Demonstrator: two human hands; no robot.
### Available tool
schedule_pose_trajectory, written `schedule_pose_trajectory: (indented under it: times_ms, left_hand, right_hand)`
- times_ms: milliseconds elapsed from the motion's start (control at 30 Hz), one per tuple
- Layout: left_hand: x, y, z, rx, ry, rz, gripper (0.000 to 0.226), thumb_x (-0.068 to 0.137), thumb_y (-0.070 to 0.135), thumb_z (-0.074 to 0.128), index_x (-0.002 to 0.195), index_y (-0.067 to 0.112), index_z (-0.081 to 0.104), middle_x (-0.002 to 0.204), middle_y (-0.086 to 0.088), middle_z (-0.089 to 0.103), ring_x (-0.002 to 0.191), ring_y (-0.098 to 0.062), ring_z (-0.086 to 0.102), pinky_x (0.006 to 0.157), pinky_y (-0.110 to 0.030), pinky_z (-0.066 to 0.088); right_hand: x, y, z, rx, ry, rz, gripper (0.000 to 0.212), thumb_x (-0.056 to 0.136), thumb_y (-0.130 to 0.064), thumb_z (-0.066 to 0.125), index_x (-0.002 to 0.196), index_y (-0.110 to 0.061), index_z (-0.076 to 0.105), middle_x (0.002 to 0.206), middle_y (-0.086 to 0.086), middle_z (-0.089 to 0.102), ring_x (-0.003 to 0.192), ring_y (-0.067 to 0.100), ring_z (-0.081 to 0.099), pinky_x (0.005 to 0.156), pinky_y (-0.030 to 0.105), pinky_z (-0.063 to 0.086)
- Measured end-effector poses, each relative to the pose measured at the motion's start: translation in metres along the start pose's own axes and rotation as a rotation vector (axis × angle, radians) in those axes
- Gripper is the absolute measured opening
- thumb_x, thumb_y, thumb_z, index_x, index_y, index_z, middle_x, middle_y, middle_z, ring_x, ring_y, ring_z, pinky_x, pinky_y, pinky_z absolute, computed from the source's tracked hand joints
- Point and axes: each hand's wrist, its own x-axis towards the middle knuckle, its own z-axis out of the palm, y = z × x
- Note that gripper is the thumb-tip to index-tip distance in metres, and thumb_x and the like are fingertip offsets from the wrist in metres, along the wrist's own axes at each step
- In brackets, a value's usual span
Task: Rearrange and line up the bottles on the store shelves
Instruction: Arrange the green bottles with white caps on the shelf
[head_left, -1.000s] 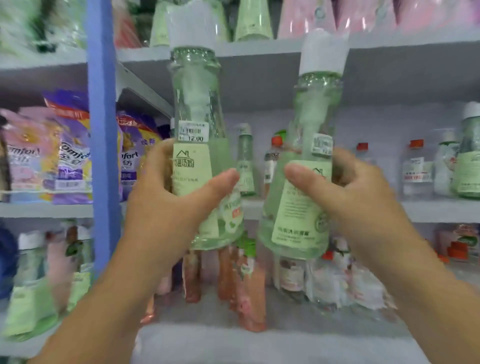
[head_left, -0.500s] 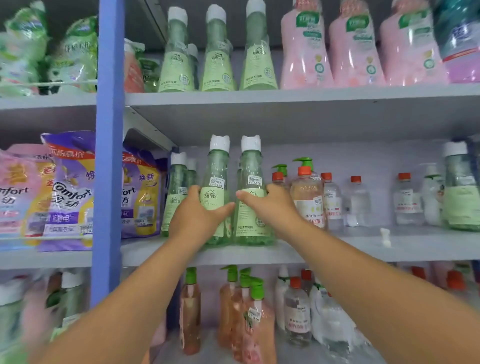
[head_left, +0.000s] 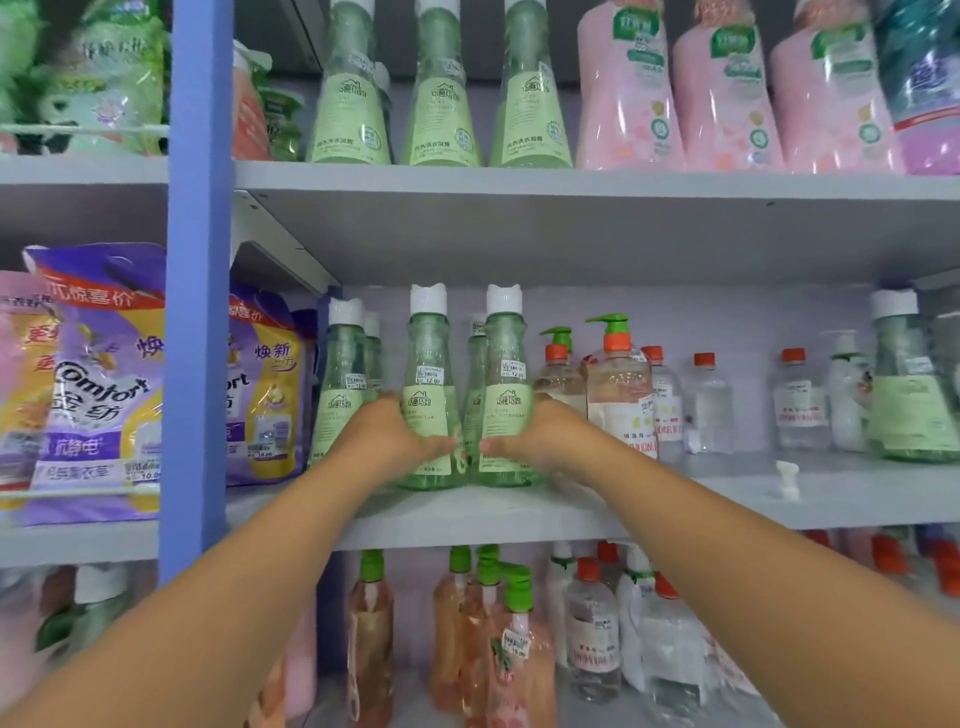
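Note:
Two tall green bottles with white caps stand side by side on the middle shelf (head_left: 519, 514). My left hand (head_left: 384, 441) grips the left green bottle (head_left: 428, 374) low on its body. My right hand (head_left: 540, 441) grips the right green bottle (head_left: 504, 374) the same way. Both bottles are upright, their bases on the shelf, nearly touching each other. More green bottles (head_left: 343, 379) of the same kind stand just to the left and behind.
Clear pump bottles (head_left: 618, 384) with orange collars stand right of my right hand, then small clear bottles (head_left: 795, 400). A blue upright post (head_left: 200, 312) and purple refill bags (head_left: 98, 384) are at left. Green and pink bottles fill the top shelf (head_left: 571, 179); peach pump bottles (head_left: 371, 623) stand below.
Both hands carried the two green bottles from close to the camera out to the middle shelf and set them down side by side; they have since stayed there.

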Motion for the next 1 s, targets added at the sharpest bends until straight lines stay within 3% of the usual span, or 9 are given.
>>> schedule_pose_trajectory:
  times_ms: [100, 200, 400, 700, 800, 1000]
  left_hand:
    - [0.012, -0.001, 0.005, 0.068, 0.016, -0.068, 0.092, 0.08, 0.048, 0.083, 0.151, 0.011, 0.037, 0.134, -0.004, 0.059, 0.121, -0.026, 0.059, 0.094, -0.035, 0.049]
    - [0.026, -0.009, 0.012, 0.116, 0.018, -0.081, 0.091, 0.08, 0.049, 0.082, 0.149, 0.011, 0.038, 0.138, -0.008, 0.059, 0.124, -0.028, 0.058, 0.097, -0.038, 0.05]
    - [0.049, -0.001, 0.002, 0.268, -0.063, -0.158, 0.109, 0.075, 0.053, 0.085, 0.156, 0.009, 0.028, 0.157, -0.009, 0.041, 0.138, -0.031, 0.047, 0.106, -0.039, 0.046]
    - [0.068, -0.007, 0.017, 0.261, 0.003, -0.236, 0.097, 0.066, 0.055, 0.09, 0.143, 0.013, 0.046, 0.14, -0.007, 0.058, 0.126, -0.029, 0.058, 0.098, -0.038, 0.05]
    - [0.065, -0.009, 0.018, 0.3, 0.017, -0.208, 0.093, 0.069, 0.059, 0.086, 0.141, 0.014, 0.047, 0.139, -0.006, 0.058, 0.125, -0.028, 0.058, 0.093, -0.034, 0.048]
    - [0.058, -0.013, 0.019, 0.188, 0.024, -0.181, 0.086, 0.079, 0.049, 0.083, 0.145, 0.011, 0.045, 0.144, -0.007, 0.056, 0.129, -0.027, 0.055, 0.101, -0.033, 0.046]
  right_hand:
    - [0.01, -0.005, 0.007, -0.057, 0.019, 0.059, 0.075, 0.077, -0.055, 0.08, 0.134, -0.016, 0.053, 0.127, 0.0, 0.066, 0.114, 0.023, 0.064, 0.088, 0.03, 0.05]
    - [0.023, -0.002, 0.019, -0.109, 0.016, 0.078, 0.081, 0.073, -0.062, 0.08, 0.136, -0.02, 0.053, 0.131, 0.003, 0.065, 0.116, 0.025, 0.063, 0.099, 0.039, 0.053]
    - [0.024, -0.017, 0.001, -0.256, -0.172, -0.01, 0.059, 0.093, -0.045, 0.068, 0.144, -0.02, 0.052, 0.143, 0.006, 0.058, 0.129, 0.028, 0.056, 0.105, 0.038, 0.046]
    - [0.045, -0.002, 0.019, -0.111, -0.022, 0.024, 0.067, 0.079, -0.052, 0.081, 0.128, -0.015, 0.056, 0.125, 0.005, 0.066, 0.112, 0.024, 0.064, 0.081, 0.03, 0.049]
    - [0.045, -0.001, 0.019, -0.118, -0.027, 0.019, 0.066, 0.079, -0.054, 0.08, 0.127, -0.016, 0.056, 0.124, 0.004, 0.066, 0.111, 0.024, 0.065, 0.079, 0.029, 0.048]
    - [0.042, 0.001, 0.019, -0.088, -0.043, 0.026, 0.061, 0.086, -0.051, 0.075, 0.132, -0.016, 0.056, 0.127, 0.005, 0.066, 0.11, 0.025, 0.064, 0.08, 0.03, 0.047]
